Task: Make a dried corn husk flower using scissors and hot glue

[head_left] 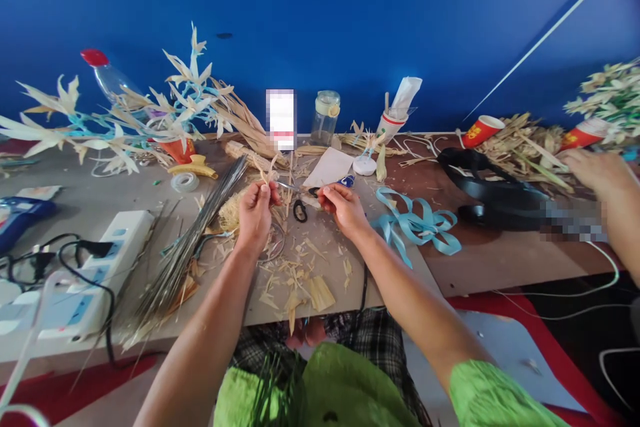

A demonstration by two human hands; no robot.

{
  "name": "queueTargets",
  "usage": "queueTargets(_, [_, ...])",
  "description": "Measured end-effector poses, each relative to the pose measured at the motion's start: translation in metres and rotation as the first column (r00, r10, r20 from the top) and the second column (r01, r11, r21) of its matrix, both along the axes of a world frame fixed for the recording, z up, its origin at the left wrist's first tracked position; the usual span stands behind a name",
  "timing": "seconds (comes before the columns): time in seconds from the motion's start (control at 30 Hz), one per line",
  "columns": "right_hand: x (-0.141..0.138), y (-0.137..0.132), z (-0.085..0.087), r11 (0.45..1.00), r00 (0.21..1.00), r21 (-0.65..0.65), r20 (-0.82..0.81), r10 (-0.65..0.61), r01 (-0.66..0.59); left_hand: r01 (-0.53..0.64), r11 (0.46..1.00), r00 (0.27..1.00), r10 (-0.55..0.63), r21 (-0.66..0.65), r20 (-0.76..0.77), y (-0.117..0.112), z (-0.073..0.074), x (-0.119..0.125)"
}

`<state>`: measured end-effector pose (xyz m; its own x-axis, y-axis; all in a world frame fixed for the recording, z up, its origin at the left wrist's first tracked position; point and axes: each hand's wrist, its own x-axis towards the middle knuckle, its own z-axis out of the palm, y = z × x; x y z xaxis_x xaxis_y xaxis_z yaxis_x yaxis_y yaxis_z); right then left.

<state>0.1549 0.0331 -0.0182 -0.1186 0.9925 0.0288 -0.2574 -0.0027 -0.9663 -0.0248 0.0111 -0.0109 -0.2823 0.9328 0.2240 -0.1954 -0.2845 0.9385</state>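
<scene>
My left hand is closed, pinching a pale corn husk strip whose tips stick up above the fingers. Beside it, my right hand closes on one black handle of a pair of scissors. The other handle loop hangs lower, and the metal blade points left to the husk at my left fingertips. Whether blade and husk touch I cannot tell. Cut husk scraps lie on the table under both hands. A bundle of thin wires lies left of my left hand.
Light blue ribbon lies right of my hand, near a black strapped object. Husk flower stems, tape and a power strip are on the left. A clear jar stands behind. Another person's hand reaches in from the right.
</scene>
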Motion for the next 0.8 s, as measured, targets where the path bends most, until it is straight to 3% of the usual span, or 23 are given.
queueTargets(0.2, [0.002, 0.004, 0.001, 0.990, 0.990, 0.086, 0.074, -0.122, 0.116, -0.035, 0.999, 0.998, 0.037, 0.040, -0.041, 0.002, -0.004, -0.003])
queueTargets(0.33, [0.002, 0.007, 0.001, 0.983, 0.983, 0.071, 0.056, -0.175, 0.171, -0.042, 0.998, 0.996, 0.045, 0.036, -0.076, 0.001, -0.003, -0.001])
queueTargets(0.5, [-0.002, 0.005, 0.008, 0.984, 0.984, 0.065, 0.065, -0.168, 0.164, -0.056, 0.998, 0.995, 0.059, 0.037, -0.080, 0.001, -0.002, -0.001])
queueTargets(0.8, [-0.011, 0.007, 0.037, 0.992, 0.989, 0.071, 0.095, -0.111, 0.105, -0.088, 0.996, 0.989, 0.091, 0.031, -0.112, 0.000, 0.001, -0.002])
